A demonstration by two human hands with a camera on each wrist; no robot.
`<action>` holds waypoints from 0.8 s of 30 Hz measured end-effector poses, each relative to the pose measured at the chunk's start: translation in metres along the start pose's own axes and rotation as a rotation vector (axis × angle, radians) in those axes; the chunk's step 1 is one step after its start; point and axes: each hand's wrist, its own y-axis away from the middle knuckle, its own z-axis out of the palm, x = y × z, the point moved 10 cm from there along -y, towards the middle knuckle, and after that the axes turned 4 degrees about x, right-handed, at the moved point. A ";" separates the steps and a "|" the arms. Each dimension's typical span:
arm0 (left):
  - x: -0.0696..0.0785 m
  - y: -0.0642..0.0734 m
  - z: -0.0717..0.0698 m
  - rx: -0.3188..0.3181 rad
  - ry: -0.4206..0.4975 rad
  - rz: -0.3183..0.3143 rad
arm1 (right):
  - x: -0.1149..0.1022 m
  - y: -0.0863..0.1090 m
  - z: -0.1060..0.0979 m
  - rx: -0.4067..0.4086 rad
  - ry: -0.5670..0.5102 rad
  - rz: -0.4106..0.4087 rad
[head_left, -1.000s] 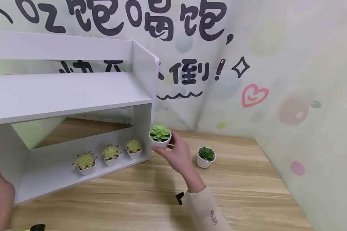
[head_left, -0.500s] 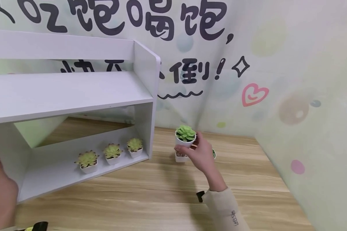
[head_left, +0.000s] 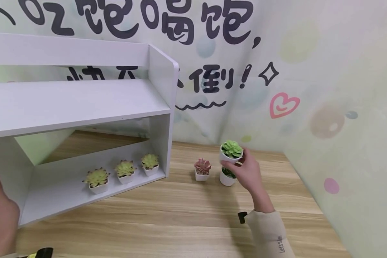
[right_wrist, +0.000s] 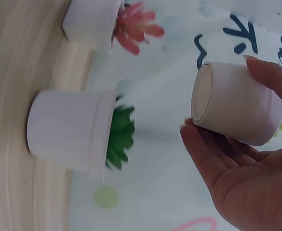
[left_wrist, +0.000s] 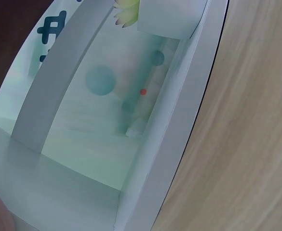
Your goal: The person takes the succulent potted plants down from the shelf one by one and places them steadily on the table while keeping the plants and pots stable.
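Observation:
My right hand holds a light-green potted succulent by its round white pot, thumb and fingers about it. It hangs above a dark-green potted succulent on the table. In the right wrist view the held pot is raised, its underside showing, apart from the dark-green plant's pot. A reddish potted succulent stands just to the left. My left hand is at the left side panel of a white shelf, thumb against it; its other fingers are hidden.
In the shelf's lower compartment stand three yellow-green potted succulents in a row. The wood-grain table reaches to a patterned wall at the back and right. A black strap end shows by the left wrist.
My right hand has carried the light-green succulent rightward from the shelf's right side to above the dark-green one. The reddish succulent has come into full sight. My left hand stays by the shelf.

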 end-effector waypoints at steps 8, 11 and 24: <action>0.020 -0.008 -0.002 0.036 -0.085 0.242 | 0.018 -0.006 -0.033 0.059 0.091 0.016; 0.022 -0.009 -0.001 0.037 -0.080 0.280 | 0.025 -0.007 -0.043 0.068 0.114 0.029; 0.015 -0.013 0.011 0.000 -0.065 0.332 | 0.054 -0.012 -0.061 0.050 0.217 0.101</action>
